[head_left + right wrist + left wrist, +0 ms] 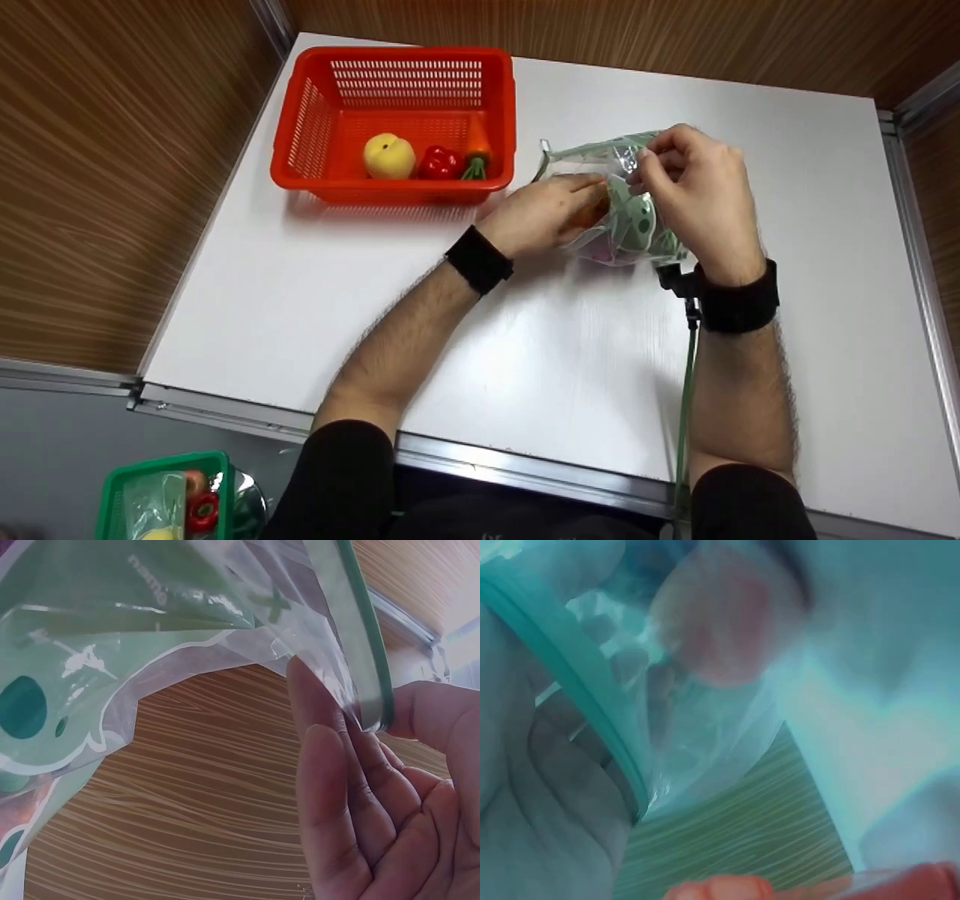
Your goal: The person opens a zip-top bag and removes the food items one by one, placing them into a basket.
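Observation:
A clear zip bag (637,217) with a green cartoon print stands on the white table. My right hand (705,187) pinches its rim; in the right wrist view, the green-edged strip (367,652) lies between thumb and fingers. My left hand (544,210) reaches into the bag's mouth, its fingers partly hidden by plastic. By those fingers is an orange-brown thing (589,214). The left wrist view shows a round pinkish fruit (720,622) beside the fingertips, blurred through the bag; whether they grip it is unclear. Something pink (602,251) shows low in the bag.
A red basket (300,169) at the back left holds a yellow peach (389,157), a red pepper (440,163) and a carrot (478,142). Below the table's front edge, a green basket (112,495) holds toy produce and a bag. Wood-grain panels (600,45) border the table.

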{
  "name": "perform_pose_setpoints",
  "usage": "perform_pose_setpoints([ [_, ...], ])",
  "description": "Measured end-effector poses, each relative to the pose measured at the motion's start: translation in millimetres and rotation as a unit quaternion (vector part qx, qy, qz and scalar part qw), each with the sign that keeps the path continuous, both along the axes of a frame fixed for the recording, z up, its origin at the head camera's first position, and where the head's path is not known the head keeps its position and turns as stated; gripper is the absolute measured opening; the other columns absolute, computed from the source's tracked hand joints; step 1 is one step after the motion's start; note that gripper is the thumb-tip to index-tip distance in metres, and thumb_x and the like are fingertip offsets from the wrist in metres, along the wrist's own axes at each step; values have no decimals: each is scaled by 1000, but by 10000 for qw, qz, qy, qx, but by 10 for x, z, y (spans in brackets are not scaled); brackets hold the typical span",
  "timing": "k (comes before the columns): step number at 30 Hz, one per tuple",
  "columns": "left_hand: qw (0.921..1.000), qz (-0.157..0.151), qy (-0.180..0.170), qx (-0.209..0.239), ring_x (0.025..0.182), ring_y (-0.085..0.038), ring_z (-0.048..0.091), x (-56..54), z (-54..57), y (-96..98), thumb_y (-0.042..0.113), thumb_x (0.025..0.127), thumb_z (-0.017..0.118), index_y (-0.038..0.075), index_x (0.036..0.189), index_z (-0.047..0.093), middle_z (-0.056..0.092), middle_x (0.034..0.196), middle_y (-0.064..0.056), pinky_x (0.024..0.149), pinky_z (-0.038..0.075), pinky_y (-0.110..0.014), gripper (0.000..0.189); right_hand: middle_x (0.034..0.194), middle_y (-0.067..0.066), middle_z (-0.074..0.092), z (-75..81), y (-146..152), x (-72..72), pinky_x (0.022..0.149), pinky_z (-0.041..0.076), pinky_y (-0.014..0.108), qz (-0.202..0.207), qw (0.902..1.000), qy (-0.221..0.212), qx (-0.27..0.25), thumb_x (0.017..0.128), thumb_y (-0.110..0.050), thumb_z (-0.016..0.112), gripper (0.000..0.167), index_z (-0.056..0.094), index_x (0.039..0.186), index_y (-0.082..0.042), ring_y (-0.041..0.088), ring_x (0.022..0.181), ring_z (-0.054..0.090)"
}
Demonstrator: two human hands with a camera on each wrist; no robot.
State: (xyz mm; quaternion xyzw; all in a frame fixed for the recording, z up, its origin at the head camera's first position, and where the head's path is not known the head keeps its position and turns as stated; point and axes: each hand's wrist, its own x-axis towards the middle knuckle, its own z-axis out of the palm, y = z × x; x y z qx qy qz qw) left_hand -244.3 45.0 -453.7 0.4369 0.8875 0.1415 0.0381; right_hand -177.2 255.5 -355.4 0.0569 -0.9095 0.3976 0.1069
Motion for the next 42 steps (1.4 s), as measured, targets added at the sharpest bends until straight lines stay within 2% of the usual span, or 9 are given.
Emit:
perform_pose_setpoints([
  [3, 9995, 158, 261, 39, 173, -32, 50, 31, -113, 16, 25, 119, 69, 12, 180, 48, 49, 187, -10, 146, 40, -44, 66, 97, 16, 90, -5, -32, -9, 63, 50, 8, 127, 9999, -10, 74, 116, -16, 68, 17, 80, 114, -3, -14, 71, 73],
  [6, 9981, 455, 386, -129, 170, -38, 53, 53, -196, 41, 20, 119, 66, 11, 179, 48, 47, 188, -11, 139, 50, -50, 63, 97, 17, 90, -13, -55, -9, 67, 51, 7, 232, 9996, -86, 154, 116, -16, 69, 17, 81, 115, -4, -14, 72, 73],
  [12, 9944, 896, 545, -139, 125, -41, 82, 59, -254, 94, 15, 120, 63, 14, 174, 55, 53, 182, -10, 106, 72, -51, 54, 96, 16, 90, -24, -57, 1, 70, 51, 7, 260, 9992, -189, 246, 116, -17, 70, 17, 82, 115, -6, -9, 74, 76],
  [14, 9940, 947, 544, -47, 114, -40, 85, 59, -247, 101, 18, 120, 64, 14, 166, 62, 59, 176, -12, 101, 74, -51, 46, 96, 15, 90, -30, -50, 2, 70, 51, 8, 265, 9992, -156, 251, 116, -17, 69, 17, 82, 115, -6, -10, 74, 75],
  [18, 9955, 882, 350, 71, 114, -38, 84, 64, -230, 90, 24, 118, 69, 13, 150, 70, 69, 161, -15, 101, 74, -53, 34, 95, 15, 90, -45, -33, 5, 69, 50, 8, 276, 9992, -104, 252, 116, -17, 69, 17, 82, 114, -6, -12, 72, 74],
  [21, 9972, 712, 209, 91, 116, -37, 83, 72, -194, 68, 25, 113, 74, 13, 150, 70, 71, 153, -14, 103, 73, -53, 38, 96, 15, 90, -46, -21, 13, 68, 50, 8, 245, 9993, -131, 241, 116, -18, 70, 17, 82, 115, -6, -11, 72, 74],
  [24, 9983, 569, 129, 16, 118, -37, 82, 77, -120, 46, 32, 113, 75, 15, 156, 67, 71, 150, -12, 106, 72, -53, 47, 96, 16, 90, -36, -12, 18, 68, 49, 8, 192, 9994, -132, 247, 116, -18, 70, 17, 82, 115, -6, -11, 71, 73],
  [31, 9985, 493, -115, -228, 128, -36, 80, 103, 187, -29, 43, 112, 80, 19, 169, 58, 66, 164, -11, 113, 69, -51, 65, 97, 18, 90, -2, -10, 12, 69, 50, 8, 136, 9997, -65, 212, 116, -18, 70, 19, 82, 115, -4, -12, 71, 73],
  [42, 9959, 694, -481, 317, 128, -29, 79, 198, 655, -358, 40, 103, 89, 22, 173, 56, 67, 164, -10, 108, 69, -43, 80, 99, 18, 90, 13, 9, 3, 66, 51, 7, 70, 9998, -78, 172, 116, -18, 69, 19, 81, 116, -3, -10, 71, 75],
])
